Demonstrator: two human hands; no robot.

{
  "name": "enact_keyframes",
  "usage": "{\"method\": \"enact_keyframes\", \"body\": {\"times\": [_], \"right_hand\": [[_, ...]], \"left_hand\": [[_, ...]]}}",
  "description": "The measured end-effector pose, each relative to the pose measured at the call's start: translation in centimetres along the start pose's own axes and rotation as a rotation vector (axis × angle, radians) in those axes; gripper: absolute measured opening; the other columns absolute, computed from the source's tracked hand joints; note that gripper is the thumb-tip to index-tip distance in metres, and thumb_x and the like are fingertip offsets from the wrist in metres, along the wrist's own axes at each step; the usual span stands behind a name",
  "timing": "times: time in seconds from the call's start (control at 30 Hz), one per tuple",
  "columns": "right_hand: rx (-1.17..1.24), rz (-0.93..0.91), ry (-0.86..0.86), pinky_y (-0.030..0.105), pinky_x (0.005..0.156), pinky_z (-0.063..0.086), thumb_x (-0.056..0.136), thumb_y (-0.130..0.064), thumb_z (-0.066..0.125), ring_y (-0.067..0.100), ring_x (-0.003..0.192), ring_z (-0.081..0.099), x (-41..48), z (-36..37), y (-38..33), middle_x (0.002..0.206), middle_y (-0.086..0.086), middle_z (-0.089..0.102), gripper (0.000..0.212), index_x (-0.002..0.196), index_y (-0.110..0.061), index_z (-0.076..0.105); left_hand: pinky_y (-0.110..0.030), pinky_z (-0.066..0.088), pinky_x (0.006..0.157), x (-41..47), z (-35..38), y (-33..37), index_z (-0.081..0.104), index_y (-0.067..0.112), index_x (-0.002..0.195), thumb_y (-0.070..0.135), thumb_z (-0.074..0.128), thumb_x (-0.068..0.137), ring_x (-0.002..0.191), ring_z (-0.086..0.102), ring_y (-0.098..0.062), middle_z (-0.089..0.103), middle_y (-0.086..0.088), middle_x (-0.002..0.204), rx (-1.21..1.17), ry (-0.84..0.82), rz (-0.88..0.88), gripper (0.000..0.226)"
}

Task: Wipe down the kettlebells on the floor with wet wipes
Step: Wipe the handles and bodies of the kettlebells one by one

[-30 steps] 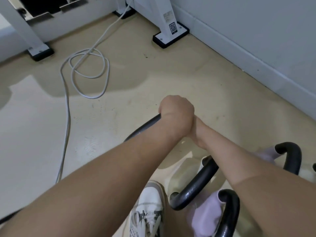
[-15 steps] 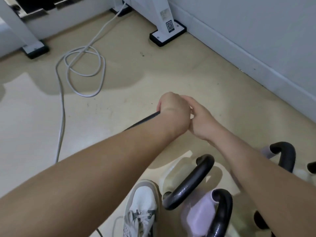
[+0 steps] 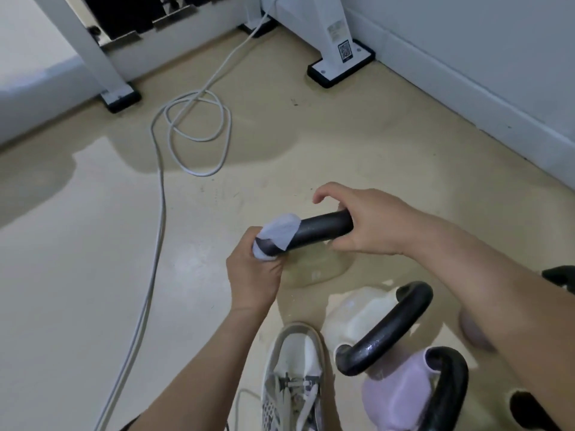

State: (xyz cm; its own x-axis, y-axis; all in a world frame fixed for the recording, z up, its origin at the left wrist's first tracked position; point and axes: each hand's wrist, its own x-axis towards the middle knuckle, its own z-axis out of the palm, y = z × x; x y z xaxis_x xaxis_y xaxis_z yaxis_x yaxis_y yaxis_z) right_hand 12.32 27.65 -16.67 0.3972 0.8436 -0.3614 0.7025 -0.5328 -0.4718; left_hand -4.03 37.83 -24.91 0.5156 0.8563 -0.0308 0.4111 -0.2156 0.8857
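The left hand (image 3: 252, 275) clamps a wet wipe (image 3: 278, 234) around the kettlebell handle (image 3: 323, 228); the right hand (image 3: 364, 228) grips its far end. Handle-wiping is underway; next, probably slide the wipe toward the right hand.

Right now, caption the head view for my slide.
Left hand wipes kettlebell handle with wet wipe; right hand steadies it.

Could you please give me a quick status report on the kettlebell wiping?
Left hand wraps wet wipe around black handle. Right hand steadies the handle's other end. Cream kettlebell below, partly hidden. White cable lies clear.
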Motion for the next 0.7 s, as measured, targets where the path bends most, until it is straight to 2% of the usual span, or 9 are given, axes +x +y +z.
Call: {"method": "enact_keyframes", "body": {"times": [0.07,0.13,0.23,0.37,0.43,0.47,0.53,0.63,0.7], "right_hand": [[-0.014,0.044,0.002,0.031,0.059,0.041,0.065,-0.037,0.074,0.018,0.069,0.055,0.6,0.2,-0.2,0.072,-0.006,0.059,0.031,0.089,-0.031,0.056],[-0.005,0.100,0.001,0.029,0.053,0.036,0.064,-0.039,0.074,0.018,0.063,0.054,0.4,0.7,-0.5,0.062,-0.004,0.055,0.026,0.069,-0.022,0.055],[0.131,0.242,0.100,0.029,0.056,0.040,0.067,-0.037,0.071,0.021,0.065,0.058,-1.0,2.4,-1.4,0.062,-0.004,0.056,0.023,0.066,-0.022,0.054],[0.361,0.408,0.224,0.027,0.051,0.036,0.073,-0.034,0.066,0.018,0.058,0.052,-2.1,4.8,-2.9,0.060,-0.006,0.053,0.022,0.064,-0.025,0.048],[0.493,0.445,0.227,0.027,0.054,0.038,0.072,-0.034,0.064,0.022,0.057,0.051,-2.1,5.5,-3.0,0.061,-0.004,0.054,0.019,0.069,-0.024,0.049],[0.567,0.454,0.222,0.028,0.057,0.039,0.071,-0.034,0.064,0.023,0.055,0.050,-2.1,5.8,-3.0,0.061,-0.003,0.055,0.018,0.070,-0.024,0.050],[0.694,0.452,0.208,0.032,0.058,0.038,0.067,-0.035,0.064,0.023,0.052,0.045,-2.0,6.0,-2.8,0.060,-0.003,0.053,0.018,0.068,-0.026,0.049],[0.788,0.452,0.189,0.034,0.059,0.041,0.062,-0.042,0.065,0.021,0.058,0.051,-2.1,5.9,-3.0,0.062,-0.005,0.055,0.021,0.070,-0.027,0.052],[0.866,0.459,0.194,0.036,0.062,0.044,0.068,-0.038,0.068,0.019,0.062,0.054,-2.5,6.0,-3.4,0.066,-0.001,0.057,0.021,0.076,-0.023,0.056]], "left_hand": [[-0.022,0.043,0.065,0.3,0.9,-0.2,0.057,0.032,0.072,0.017,0.067,0.075,0.063,0.054,0.004,0.061,0.013,0.069,-0.169,0.047,-0.114,0.018],[-0.026,0.046,0.068,1.0,1.8,0.3,0.066,0.033,0.076,0.013,0.059,0.083,0.068,0.056,0.003,0.065,0.017,0.074,-0.230,0.040,-0.185,0.023],[-0.031,0.051,0.077,2.5,3.2,1.6,0.069,0.047,0.086,0.011,0.052,0.084,0.079,0.063,-0.004,0.069,0.021,0.084,-0.349,-0.005,-0.257,0.040],[-0.038,0.056,0.079,4.6,5.6,2.4,0.066,0.033,0.106,0.017,0.057,0.079,0.077,0.065,-0.017,0.068,0.004,0.085,-0.368,-0.091,-0.280,0.033],[-0.044,0.056,0.078,4.7,6.4,2.0,0.058,0.022,0.099,0.026,0.053,0.077,0.080,0.066,-0.021,0.067,-0.005,0.091,-0.237,-0.113,-0.245,0.022],[-0.043,0.055,0.073,4.5,6.4,1.7,0.050,0.025,0.092,0.030,0.053,0.078,0.077,0.064,-0.018,0.065,-0.005,0.091,-0.126,-0.152,-0.183,0.015],[-0.032,0.047,0.059,4.3,6.2,0.8,0.036,0.032,0.086,0.028,0.056,0.081,0.070,0.059,-0.012,0.060,0.000,0.088,0.053,-0.239,-0.056,0.020],[-0.021,0.033,0.049,4.1,5.5,-0.2,0.034,0.026,0.096,0.021,0.056,0.085,0.063,0.055,-0.010,0.053,0.010,0.077,0.276,-0.234,0.063,0.025],[-0.020,0.030,0.046,4.0,5.2,-0.1,0.036,0.023,0.105,0.019,0.055,0.086,0.059,0.054,-0.013,0.052,0.012,0.069,0.375,-0.223,0.124,0.027]]}}
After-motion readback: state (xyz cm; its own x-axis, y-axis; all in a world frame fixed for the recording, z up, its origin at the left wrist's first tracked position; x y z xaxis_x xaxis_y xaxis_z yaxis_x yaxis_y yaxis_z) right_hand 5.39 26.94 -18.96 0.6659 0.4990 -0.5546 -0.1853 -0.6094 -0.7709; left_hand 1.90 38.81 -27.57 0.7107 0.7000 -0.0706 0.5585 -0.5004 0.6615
